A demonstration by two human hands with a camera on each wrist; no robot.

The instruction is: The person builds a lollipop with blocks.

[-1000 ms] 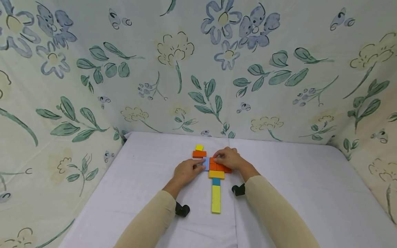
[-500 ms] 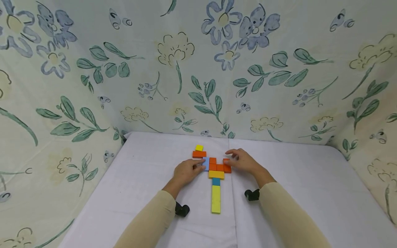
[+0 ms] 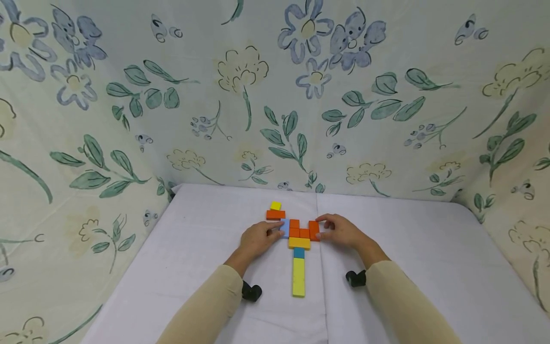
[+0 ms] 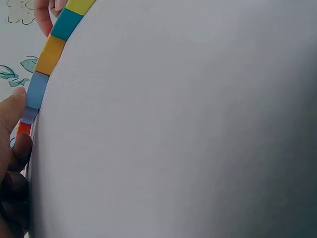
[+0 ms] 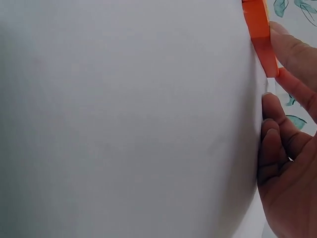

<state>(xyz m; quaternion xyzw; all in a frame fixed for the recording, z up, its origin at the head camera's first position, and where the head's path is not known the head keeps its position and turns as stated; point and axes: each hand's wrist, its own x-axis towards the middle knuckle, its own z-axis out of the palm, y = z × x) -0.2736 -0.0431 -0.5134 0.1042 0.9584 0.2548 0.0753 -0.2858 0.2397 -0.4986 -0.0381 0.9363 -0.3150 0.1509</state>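
The blocks (image 3: 299, 243) looked smooth, with an even, near-matt finish. The white tablecloth (image 3: 172, 267) was matt and lightly creased; beyond its far edge hung matt printed fabric (image 3: 275, 95). The sleeves (image 3: 210, 301) were matt cloth, the black wrist fittings (image 3: 355, 279) plastic-looking.

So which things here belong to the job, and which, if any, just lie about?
Likely the job: light blue block at the left hand; orange blocks, one at the right hand; amber block; teal block; long yellow block; small yellow block.
Just surroundings: white cloth; patterned backdrop; black wrist pieces.
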